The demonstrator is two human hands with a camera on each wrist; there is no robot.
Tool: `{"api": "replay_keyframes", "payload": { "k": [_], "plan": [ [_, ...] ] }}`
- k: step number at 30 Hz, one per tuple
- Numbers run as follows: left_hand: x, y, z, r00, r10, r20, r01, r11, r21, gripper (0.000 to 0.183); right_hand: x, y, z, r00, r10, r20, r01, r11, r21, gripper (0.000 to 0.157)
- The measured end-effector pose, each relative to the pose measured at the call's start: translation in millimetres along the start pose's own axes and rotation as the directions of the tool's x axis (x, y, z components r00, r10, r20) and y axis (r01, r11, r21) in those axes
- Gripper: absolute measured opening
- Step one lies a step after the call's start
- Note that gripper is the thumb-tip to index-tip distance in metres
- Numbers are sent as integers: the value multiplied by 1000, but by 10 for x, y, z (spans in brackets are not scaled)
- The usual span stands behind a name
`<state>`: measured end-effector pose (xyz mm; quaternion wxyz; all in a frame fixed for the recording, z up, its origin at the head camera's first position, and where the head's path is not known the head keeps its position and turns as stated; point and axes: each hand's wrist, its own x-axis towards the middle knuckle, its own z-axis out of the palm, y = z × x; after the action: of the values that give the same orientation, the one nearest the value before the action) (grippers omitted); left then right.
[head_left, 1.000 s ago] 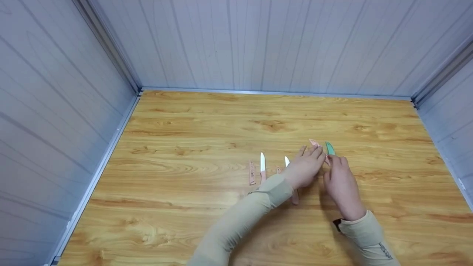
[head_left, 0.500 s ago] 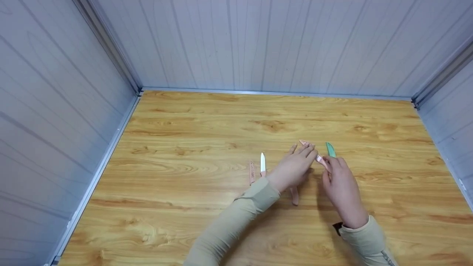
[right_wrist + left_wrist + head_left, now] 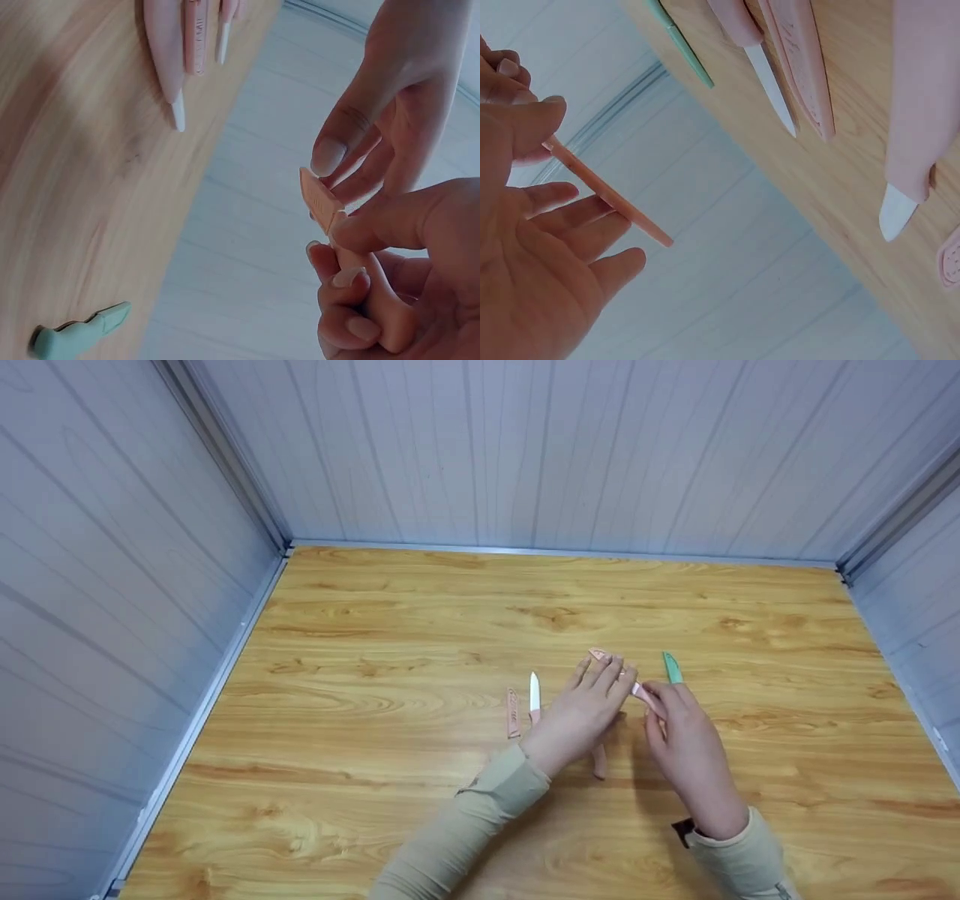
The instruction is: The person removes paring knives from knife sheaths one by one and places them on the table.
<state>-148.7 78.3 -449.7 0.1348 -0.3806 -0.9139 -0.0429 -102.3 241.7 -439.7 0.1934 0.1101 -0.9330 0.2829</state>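
Though probably light, stiff and slick, best take the pink knife point(image 3: 382, 304) by its handle point(image 3: 647, 697). Held between the right hand point(image 3: 690, 742), curled round that handle, and the left hand point(image 3: 577, 720), loosely spread but pinching the pink sheath point(image 3: 321, 199) toward ten o'clock in the head view.

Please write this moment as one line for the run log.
right hand: grips pink knife handle | left hand: pinches pink cover | table: green knife, two uncovered knives

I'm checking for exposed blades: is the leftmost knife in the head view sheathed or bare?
Bare: the knife shows its white blade uncovered, and a pink sheath lies beside it.
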Motion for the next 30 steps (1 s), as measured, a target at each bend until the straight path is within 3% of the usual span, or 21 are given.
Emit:
{"api": "replay_keyframes", "payload": {
  "k": [7,12,19,24,30],
  "plan": [
    [-141,-41,-82,995,-18,-103,17,1000,-10,52,-20,-101,-41,999,-52,18,52,999,5,31],
    [-227,-93,-134,977,-24,-210,22,1000,-14,44,-25,-177,-75,995,-97,33,96,995,27,32],
    [-336,-153,-175,956,-29,-292,15,999,-48,30,-51,-232,-83,982,-178,61,176,984,41,34],
    [-416,-207,-206,943,-30,-332,1,996,-88,24,-51,-264,-92,968,-241,74,239,970,42,34],
    [-483,-247,-278,945,-24,-326,-6,996,-92,26,-19,-292,-119,951,-298,83,292,953,77,32]
  ]
}}
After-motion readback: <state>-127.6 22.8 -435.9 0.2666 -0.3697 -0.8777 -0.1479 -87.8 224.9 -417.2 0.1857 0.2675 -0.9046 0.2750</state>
